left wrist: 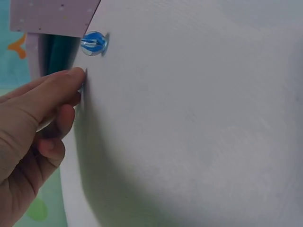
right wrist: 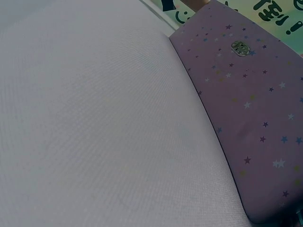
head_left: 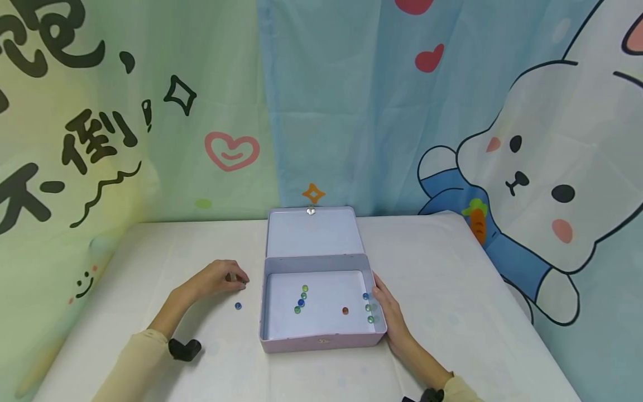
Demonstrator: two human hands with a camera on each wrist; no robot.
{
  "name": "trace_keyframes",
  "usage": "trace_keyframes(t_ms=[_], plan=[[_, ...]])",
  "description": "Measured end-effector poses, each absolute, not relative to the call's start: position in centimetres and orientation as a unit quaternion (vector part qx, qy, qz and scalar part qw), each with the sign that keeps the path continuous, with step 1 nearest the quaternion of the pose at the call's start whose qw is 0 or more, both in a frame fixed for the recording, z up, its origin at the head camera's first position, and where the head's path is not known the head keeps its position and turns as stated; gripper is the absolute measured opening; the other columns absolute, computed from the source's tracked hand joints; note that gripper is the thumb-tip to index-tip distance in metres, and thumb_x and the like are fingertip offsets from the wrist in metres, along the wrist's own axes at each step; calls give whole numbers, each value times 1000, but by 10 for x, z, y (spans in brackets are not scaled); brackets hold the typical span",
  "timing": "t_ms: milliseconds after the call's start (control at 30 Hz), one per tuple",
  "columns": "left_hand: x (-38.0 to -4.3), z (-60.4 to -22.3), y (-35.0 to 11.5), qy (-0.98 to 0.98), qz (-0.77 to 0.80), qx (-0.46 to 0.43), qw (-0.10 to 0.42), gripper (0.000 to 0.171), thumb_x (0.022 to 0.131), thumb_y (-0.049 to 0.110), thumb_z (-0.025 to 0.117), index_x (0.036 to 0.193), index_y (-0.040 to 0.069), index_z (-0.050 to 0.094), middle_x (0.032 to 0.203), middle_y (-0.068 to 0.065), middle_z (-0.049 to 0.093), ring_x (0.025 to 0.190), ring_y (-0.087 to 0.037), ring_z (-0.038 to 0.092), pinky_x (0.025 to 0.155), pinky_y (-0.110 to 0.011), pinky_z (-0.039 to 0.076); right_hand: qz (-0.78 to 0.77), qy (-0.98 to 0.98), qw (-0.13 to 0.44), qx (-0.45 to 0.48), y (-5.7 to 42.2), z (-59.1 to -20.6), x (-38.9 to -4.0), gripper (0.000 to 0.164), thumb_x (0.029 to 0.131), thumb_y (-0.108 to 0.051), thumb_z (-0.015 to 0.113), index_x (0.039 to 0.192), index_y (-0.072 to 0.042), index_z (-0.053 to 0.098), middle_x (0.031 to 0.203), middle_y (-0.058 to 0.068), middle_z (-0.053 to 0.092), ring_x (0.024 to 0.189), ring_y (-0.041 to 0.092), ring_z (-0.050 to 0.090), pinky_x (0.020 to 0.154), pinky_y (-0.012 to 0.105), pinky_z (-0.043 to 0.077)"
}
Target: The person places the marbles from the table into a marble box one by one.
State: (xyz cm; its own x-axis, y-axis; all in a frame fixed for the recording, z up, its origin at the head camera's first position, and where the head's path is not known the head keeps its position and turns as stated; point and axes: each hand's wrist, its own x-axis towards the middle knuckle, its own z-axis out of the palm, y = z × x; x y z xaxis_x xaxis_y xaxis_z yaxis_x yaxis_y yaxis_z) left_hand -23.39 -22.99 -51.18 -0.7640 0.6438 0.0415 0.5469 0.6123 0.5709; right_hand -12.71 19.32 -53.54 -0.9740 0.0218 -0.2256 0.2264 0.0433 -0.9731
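Note:
My left hand [head_left: 221,277] is low over the white table, left of the box, with thumb and fingertips together. In the left wrist view, a small glassy bluish sliver, like a marble [left wrist: 81,88], shows between them; most of it is hidden. A blue-and-clear marble [left wrist: 93,43] lies on the table close by. An open lilac box [head_left: 321,341] holds several green and blue marbles and one brown marble [head_left: 345,311]. My right hand [head_left: 394,318] grips the box's right wall, its fingers along the outside; it does not show in the right wrist view.
The box lid [head_left: 313,231] leans back, hinged open, with a metal clasp [head_left: 311,211] on its edge. White cloth covers the table [head_left: 452,279]. Behind hangs a printed curtain [head_left: 326,100] with a rabbit. A black wrist strap [head_left: 185,349] sits at the left sleeve.

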Motion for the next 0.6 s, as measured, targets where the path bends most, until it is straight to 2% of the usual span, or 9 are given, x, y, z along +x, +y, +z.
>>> trace_keyframes(t_ms=[233,600], plan=[[-231,-514,-229,898,291,315,99,14,85,14,74,99,14,76,94,5,70,80,-1,57,70,-19,48,-689,716,73,87,193,-535,-127,55,103,-38,36,154,-24,25,164,1,17,153,27,7,121,57,3],[-230,-515,-229,894,304,317,93,14,85,12,74,99,12,76,91,4,69,77,-1,55,69,-18,47,-687,717,75,92,193,-534,-127,56,103,-39,37,154,-24,24,164,1,17,153,27,7,121,56,4]])
